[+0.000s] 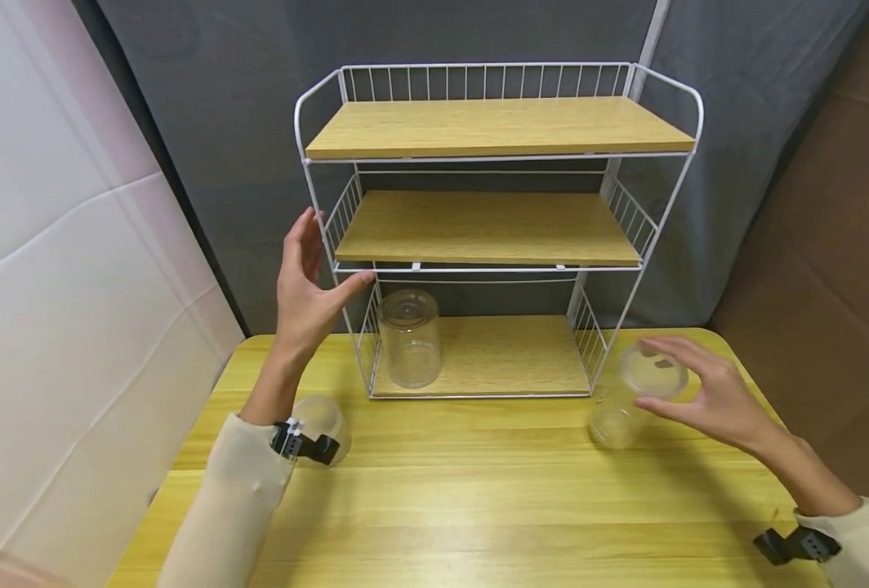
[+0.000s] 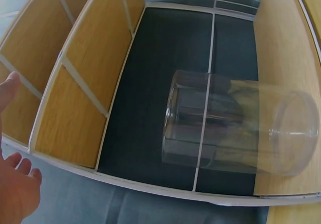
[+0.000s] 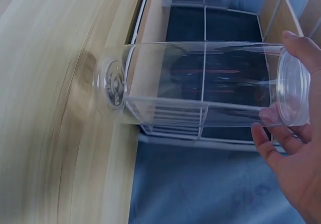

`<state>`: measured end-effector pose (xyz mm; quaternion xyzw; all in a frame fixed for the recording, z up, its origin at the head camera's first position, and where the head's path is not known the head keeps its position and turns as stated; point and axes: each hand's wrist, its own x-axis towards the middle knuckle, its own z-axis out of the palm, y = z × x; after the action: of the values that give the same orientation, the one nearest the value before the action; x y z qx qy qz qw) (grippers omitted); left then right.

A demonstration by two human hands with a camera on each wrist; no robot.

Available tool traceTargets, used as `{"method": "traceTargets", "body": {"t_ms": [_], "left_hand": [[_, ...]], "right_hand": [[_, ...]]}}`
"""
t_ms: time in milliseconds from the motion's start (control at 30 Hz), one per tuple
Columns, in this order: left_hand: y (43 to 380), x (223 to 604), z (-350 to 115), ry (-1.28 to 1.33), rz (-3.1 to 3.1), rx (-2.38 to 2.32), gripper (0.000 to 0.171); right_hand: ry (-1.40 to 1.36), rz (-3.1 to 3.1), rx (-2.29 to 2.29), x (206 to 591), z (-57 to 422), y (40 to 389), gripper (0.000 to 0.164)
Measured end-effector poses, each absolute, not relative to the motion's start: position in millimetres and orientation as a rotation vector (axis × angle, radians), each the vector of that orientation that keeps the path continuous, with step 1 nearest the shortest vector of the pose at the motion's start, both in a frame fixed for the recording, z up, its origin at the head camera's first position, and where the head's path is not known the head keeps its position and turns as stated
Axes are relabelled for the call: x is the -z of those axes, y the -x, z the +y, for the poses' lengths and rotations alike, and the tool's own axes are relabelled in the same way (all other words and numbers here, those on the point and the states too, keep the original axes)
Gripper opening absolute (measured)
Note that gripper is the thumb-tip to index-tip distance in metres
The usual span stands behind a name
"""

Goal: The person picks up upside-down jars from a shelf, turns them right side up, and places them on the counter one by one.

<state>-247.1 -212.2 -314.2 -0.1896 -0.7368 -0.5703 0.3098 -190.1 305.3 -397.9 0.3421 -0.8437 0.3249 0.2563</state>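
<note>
My left hand (image 1: pixel 305 298) is at the rack's left upright, thumb in front and fingers beyond the post, holding nothing. Inside the rack, a clear jar (image 1: pixel 409 347) stands at the left of the bottom shelf (image 1: pixel 508 355); the left wrist view shows this jar (image 2: pixel 225 126) through the side bars. At the rack's right, my right hand (image 1: pixel 714 396) has its thumb and fingers curled round the lidded top of a tall clear jar (image 3: pixel 200 83). The jar's base is at the table top. Another clear container (image 1: pixel 327 420) is partly hidden behind my left wrist.
The white wire rack (image 1: pixel 479 155) has three wooden shelves with wire sides and stands at the back of the wooden table (image 1: pixel 464 490). Behind it hangs a dark grey curtain (image 1: pixel 229 122). A white sheet (image 1: pixel 60 229) borders the left, a brown panel (image 1: pixel 831 212) the right.
</note>
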Motion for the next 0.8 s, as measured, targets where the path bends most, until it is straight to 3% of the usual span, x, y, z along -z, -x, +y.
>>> {"method": "traceTargets", "body": {"t_ms": [800], "left_hand": [[270,314,-202,0.593,-1.855,1.619,0.096]], "right_hand": [[-0.712,-2.402,-0.778,418,339,190,0.088]]}}
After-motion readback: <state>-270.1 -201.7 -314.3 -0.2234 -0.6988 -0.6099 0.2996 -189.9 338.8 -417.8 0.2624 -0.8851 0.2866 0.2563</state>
